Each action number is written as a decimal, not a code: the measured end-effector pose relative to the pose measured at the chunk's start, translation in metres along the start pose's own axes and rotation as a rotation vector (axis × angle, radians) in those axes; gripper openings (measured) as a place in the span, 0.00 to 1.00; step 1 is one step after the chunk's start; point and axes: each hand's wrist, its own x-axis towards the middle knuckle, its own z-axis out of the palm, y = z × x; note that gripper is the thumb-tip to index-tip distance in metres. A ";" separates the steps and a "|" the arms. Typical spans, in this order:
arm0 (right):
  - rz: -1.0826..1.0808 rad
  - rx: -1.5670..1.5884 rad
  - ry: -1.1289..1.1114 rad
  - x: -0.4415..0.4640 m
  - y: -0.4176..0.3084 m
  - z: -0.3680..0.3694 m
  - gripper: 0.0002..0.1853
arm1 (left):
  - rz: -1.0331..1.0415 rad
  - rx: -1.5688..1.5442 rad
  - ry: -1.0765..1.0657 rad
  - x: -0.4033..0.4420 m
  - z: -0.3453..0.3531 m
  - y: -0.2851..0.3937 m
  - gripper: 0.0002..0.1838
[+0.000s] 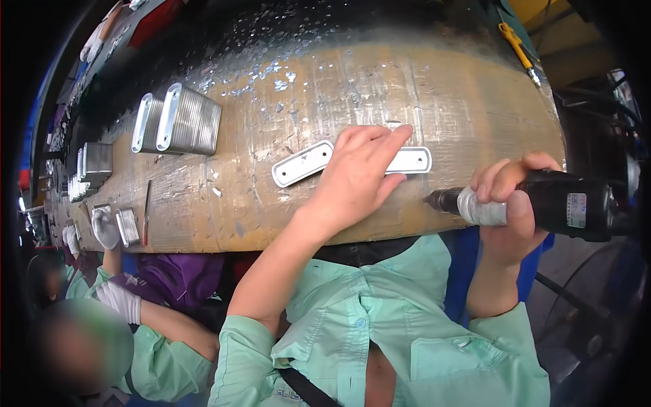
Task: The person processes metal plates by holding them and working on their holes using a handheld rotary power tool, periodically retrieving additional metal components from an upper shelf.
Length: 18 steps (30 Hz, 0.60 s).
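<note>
My left hand (pixel 359 171) lies palm down with its fingers stretched out across two pale metal strips with rounded ends. One strip (pixel 298 167) slants out to the left from under it, a small dark hole near each visible end. The other strip (pixel 412 161) shows on the right between my thumb and forefinger, lying nearly level. Whether the fingers press on the strips is hidden. In my right hand (pixel 508 197), fingers and thumb wrap the taped front part of a black power drill (pixel 583 207). Its tip points left, below and apart from the right strip.
Stacks of metal strips (pixel 196 122) stand at the left, with smaller stacks (pixel 95 161) beyond. Shiny flakes (pixel 281 85) litter the worn table (pixel 475 88). A yellow-handled tool (pixel 517 46) lies at the far right edge. A co-worker's gloved hand (pixel 105 227) is at the left.
</note>
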 end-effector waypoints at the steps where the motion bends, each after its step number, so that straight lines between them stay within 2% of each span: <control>1: 0.011 0.024 0.019 0.000 -0.001 -0.001 0.26 | 0.014 -0.014 0.028 0.001 0.003 0.000 0.34; 11: 0.049 0.063 0.066 0.001 0.006 -0.012 0.26 | 0.050 -0.077 0.205 -0.006 -0.005 -0.001 0.33; 14: 0.054 0.053 0.048 0.003 0.006 -0.010 0.26 | 0.019 -0.047 0.259 -0.013 -0.025 -0.001 0.31; 18: 0.058 0.061 0.065 0.001 0.006 -0.012 0.26 | -0.135 0.158 0.247 -0.048 -0.063 -0.015 0.24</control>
